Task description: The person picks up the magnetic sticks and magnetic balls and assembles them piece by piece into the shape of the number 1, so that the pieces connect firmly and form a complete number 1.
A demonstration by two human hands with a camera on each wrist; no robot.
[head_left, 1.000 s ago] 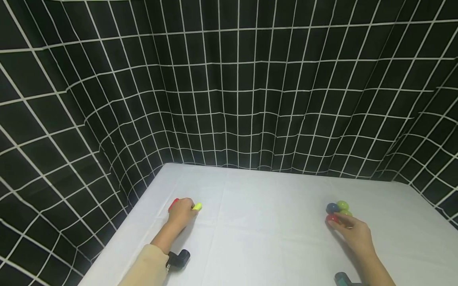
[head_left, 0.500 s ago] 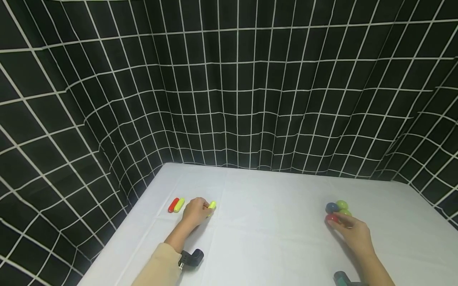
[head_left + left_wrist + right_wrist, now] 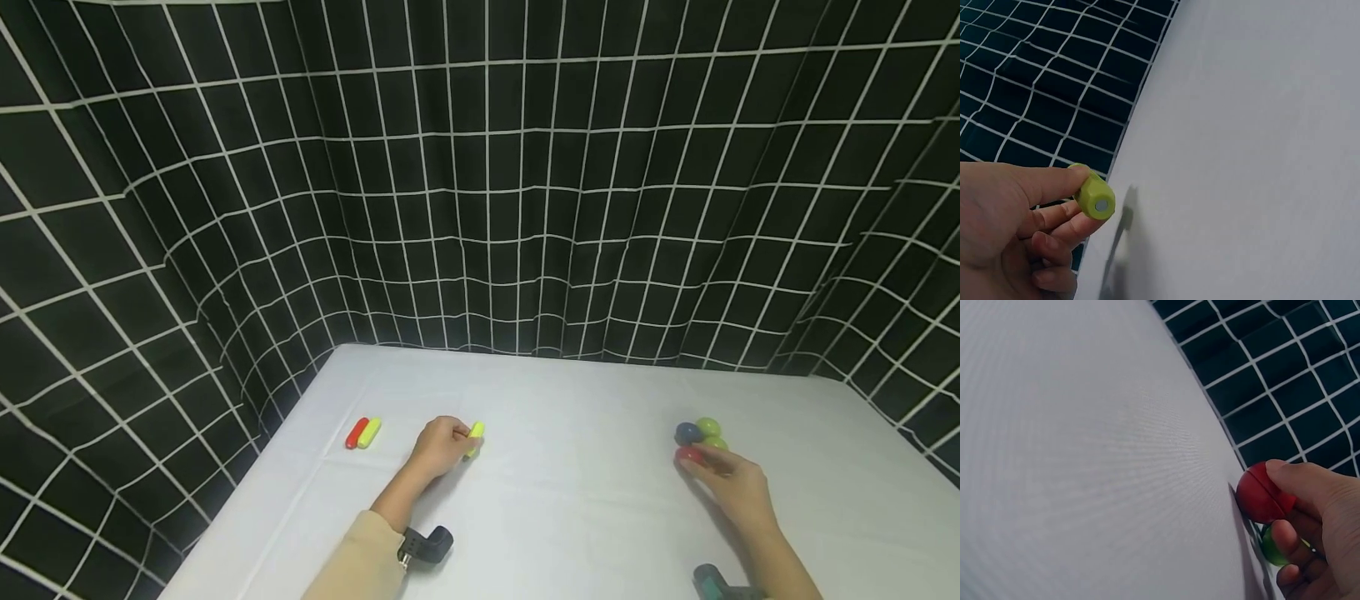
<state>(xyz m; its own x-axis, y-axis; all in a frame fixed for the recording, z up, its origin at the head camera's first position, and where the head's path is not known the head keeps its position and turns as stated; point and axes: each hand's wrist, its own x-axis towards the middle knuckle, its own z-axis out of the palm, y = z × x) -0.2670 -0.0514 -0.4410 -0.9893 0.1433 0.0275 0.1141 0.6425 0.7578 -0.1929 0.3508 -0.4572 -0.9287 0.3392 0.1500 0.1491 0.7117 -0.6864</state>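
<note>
My left hand pinches a yellow-green rod between thumb and fingers, over the left-middle part of the table. In the left wrist view the rod points one end at the camera, with a round grey disc set in it. At the right, my right hand holds a red ball with thumb and fingertips. A seam runs across the red ball in the right wrist view. Right behind it are a blue ball and two green balls, clustered together.
Side by side at the left lie a red rod and another yellow-green rod. White cloth covers the table. A black curtain with a white grid hangs behind and along both sides.
My left hand has carried the yellow-green rod rightward, away from the other two rods, and the rod has turned more upright in view. The right hand stays at the red ball.
</note>
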